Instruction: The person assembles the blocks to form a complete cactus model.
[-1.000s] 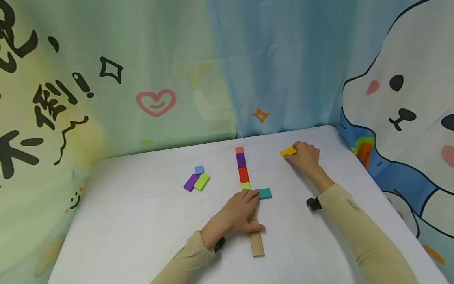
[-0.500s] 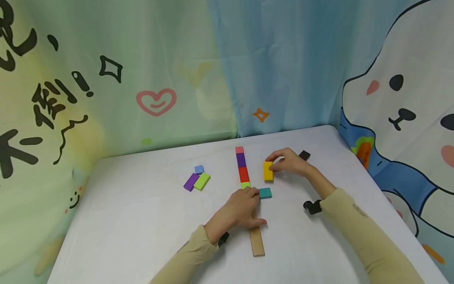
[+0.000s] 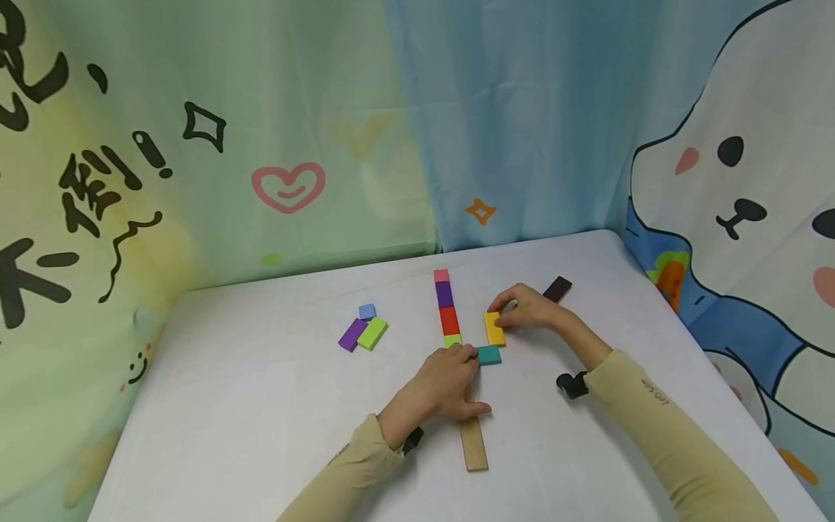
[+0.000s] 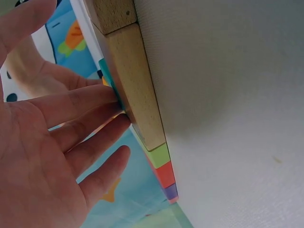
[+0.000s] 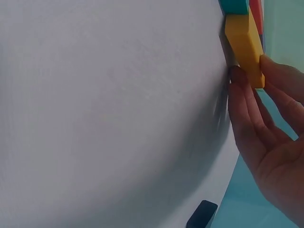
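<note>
My right hand [image 3: 525, 308] pinches a yellow block [image 3: 493, 330] between thumb and fingers. The block's near end meets the teal block [image 3: 489, 355], as the right wrist view also shows. With fairly straight fingers, my left hand [image 3: 438, 384] rests against the row of blocks; in the left wrist view its fingertips touch a wooden block [image 4: 135, 85] beside the teal one. That row runs away from me: plain wooden blocks [image 3: 474, 446] nearest, then lime green [image 3: 451, 339], a red block [image 3: 449, 320], a purple block [image 3: 444, 294] and a pink block [image 3: 441, 275]. The hand covers part of it.
Left of the row lie a small blue block [image 3: 367, 312], a loose purple block [image 3: 353, 335] and a loose green block [image 3: 372, 333], close together. A dark block [image 3: 557, 288] lies behind the right hand. The white table [image 3: 261, 406] ends at a printed curtain [image 3: 326, 130].
My right hand has brought the yellow block leftward from the far right, turned it lengthwise and drawn it nearer, up to the teal block. The dark block has come into view. The left hand barely moved.
</note>
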The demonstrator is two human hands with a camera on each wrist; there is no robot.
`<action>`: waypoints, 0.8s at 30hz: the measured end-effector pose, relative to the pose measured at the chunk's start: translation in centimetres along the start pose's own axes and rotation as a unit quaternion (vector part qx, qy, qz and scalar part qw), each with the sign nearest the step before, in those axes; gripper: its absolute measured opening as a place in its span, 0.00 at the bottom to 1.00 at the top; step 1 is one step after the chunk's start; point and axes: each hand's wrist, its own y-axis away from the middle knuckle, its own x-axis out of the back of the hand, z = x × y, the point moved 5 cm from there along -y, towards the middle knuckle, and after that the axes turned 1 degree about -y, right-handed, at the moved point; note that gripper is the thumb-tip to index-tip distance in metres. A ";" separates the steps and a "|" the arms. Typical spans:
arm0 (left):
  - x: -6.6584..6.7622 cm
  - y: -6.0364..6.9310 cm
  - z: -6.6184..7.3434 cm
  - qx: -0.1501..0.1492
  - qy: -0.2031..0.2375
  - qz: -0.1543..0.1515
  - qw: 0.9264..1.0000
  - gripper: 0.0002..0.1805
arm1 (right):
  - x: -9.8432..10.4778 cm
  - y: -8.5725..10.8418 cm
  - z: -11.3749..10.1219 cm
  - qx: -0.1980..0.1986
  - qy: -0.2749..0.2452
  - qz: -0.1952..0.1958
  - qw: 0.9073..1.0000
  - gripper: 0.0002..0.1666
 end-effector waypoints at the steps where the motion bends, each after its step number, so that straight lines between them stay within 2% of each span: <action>1: 0.0 0.0 0.0 0.001 0.000 0.001 1.000 0.41 | 0.0 0.0 0.0 0.000 0.002 0.001 1.000 0.12; 10: -0.1 -0.1 0.1 0.002 0.006 -0.001 1.000 0.41 | -0.3 0.2 0.3 -0.016 -0.011 0.010 1.000 0.13; 16: 0.0 0.0 0.1 0.002 0.011 -0.002 1.000 0.41 | -0.1 0.3 0.4 -0.012 -0.009 0.015 1.000 0.14; 18: 0.0 0.1 0.0 0.002 0.006 0.001 1.000 0.41 | 0.5 0.4 0.3 -0.017 0.002 0.041 0.999 0.16; 20: 0.1 0.2 0.0 0.003 0.001 0.005 1.000 0.41 | 1.6 0.8 0.6 -0.031 0.027 0.092 0.995 0.19; 22: 0.1 0.2 0.0 0.003 -0.003 0.007 1.000 0.41 | 3.1 1.5 1.1 -0.059 0.069 0.156 0.984 0.24; 24: 0.1 0.2 0.0 0.003 -0.001 0.006 1.000 0.41 | 4.7 2.5 1.9 -0.099 0.111 0.209 0.967 0.29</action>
